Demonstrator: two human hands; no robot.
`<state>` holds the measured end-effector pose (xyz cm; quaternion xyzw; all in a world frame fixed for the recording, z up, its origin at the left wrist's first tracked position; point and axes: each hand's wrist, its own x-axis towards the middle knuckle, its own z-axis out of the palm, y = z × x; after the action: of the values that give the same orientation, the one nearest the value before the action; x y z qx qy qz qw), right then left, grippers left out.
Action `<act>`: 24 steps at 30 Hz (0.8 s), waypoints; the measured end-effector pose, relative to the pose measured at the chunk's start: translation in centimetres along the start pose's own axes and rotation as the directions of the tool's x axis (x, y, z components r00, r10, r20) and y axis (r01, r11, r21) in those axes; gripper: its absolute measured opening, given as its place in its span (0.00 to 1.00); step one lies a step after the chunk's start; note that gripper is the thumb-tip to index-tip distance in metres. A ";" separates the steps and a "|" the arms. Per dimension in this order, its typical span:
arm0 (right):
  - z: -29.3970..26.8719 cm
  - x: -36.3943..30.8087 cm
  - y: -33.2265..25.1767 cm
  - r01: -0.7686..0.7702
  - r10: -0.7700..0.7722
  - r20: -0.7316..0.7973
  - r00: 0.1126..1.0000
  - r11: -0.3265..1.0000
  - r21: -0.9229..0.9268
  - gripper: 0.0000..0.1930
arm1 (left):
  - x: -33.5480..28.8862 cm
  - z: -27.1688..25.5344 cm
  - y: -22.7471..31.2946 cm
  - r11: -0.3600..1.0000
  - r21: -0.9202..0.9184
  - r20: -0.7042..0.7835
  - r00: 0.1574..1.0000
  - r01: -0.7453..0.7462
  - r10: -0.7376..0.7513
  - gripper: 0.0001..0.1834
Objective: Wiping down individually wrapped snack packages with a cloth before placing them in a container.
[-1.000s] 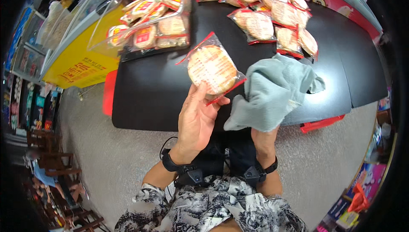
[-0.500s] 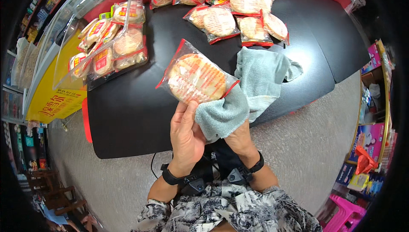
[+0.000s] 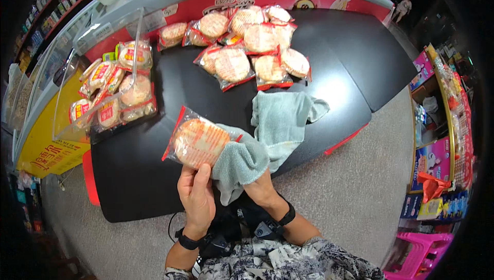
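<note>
Pinched at its lower edge by my left hand (image 3: 198, 200) is a clear, red-edged packet of round crackers (image 3: 198, 143), tilted above the near part of the black table. My right hand (image 3: 260, 190) is wrapped in a grey-green cloth (image 3: 239, 161), which lies against the packet's right side. Most of the right fingers are hidden by the cloth. A second grey-green cloth (image 3: 280, 120) lies crumpled on the table just beyond; whether the two cloths join I cannot tell.
Several similar cracker packets (image 3: 231, 64) lie piled at the table's far side. More packets fill a clear acrylic box (image 3: 135, 82) at the left. The black table (image 3: 139, 187) ends near my body. A goods shelf (image 3: 432, 161) and a pink stool (image 3: 424, 249) stand at the right.
The view has shifted, so the table sits lower and further left. The cloth in my right hand now covers more of the packet's right side. My left hand keeps its pinch.
</note>
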<state>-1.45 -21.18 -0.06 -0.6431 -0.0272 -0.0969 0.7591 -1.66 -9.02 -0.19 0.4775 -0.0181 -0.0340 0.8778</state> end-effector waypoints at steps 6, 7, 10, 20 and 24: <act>0.1 0.1 -1.3 -0.006 0.013 -0.045 0.999 0.988 0.156 0.17 | -0.1 -0.5 0.0 0.997 0.065 -0.006 0.999 -0.038 0.039 0.14; -0.1 -0.5 -1.8 -0.058 0.071 -0.054 0.996 0.975 0.212 0.18 | -0.1 -0.3 0.1 0.997 0.070 0.007 0.999 -0.031 0.031 0.14; -0.8 -1.0 0.3 -0.032 0.046 -0.045 0.998 0.964 0.265 0.16 | -0.1 0.7 0.3 0.999 0.027 -0.006 0.999 -0.043 0.043 0.17; -0.4 0.0 0.2 0.112 -0.083 -0.094 0.992 0.927 0.358 0.13 | 0.3 -2.5 -1.4 0.656 0.627 0.163 0.895 -0.419 0.416 0.13; -0.2 0.3 0.4 0.110 -0.083 -0.086 0.993 0.913 0.394 0.11 | 1.3 -4.0 -2.4 0.582 0.616 0.316 0.843 -0.531 0.435 0.17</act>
<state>-1.08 -21.36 -0.47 -0.4696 -0.0526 -0.1482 0.8688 -0.25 -7.08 -4.41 0.7390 -0.2158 0.1841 0.6111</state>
